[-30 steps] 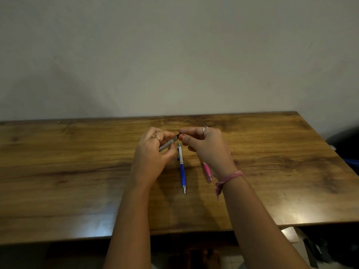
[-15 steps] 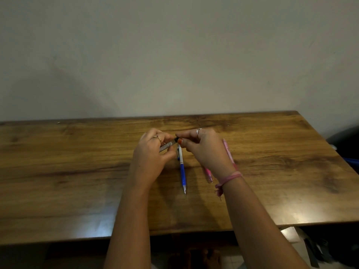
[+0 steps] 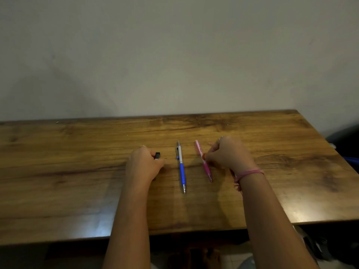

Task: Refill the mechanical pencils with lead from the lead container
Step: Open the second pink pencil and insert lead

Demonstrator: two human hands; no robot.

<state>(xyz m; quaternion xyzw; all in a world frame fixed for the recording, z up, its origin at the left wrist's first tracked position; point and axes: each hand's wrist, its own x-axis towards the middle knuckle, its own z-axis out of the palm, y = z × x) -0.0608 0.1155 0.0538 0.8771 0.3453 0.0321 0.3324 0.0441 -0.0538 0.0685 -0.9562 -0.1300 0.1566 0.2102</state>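
Observation:
A blue and silver mechanical pencil [image 3: 181, 167] lies on the wooden table [image 3: 77, 171], tip toward me. Right of it lies a pink mechanical pencil [image 3: 201, 154]. My right hand [image 3: 227, 154] is at the pink pencil's middle, fingers curled, fingertips pinching its barrel. My left hand [image 3: 143, 164] rests on the table left of the blue pencil, fingers curled round the lead container [image 3: 157, 155], whose black cap end sticks out past the fingers. The rest of the container is hidden in the hand.
A plain wall runs behind the table's far edge. Dark objects [image 3: 342, 144] sit off the table's right side. The near table edge [image 3: 174, 232] runs just above my elbows.
My hands have parted from the middle. The left went down and left to the table with the container. The right moved right onto the pink pencil.

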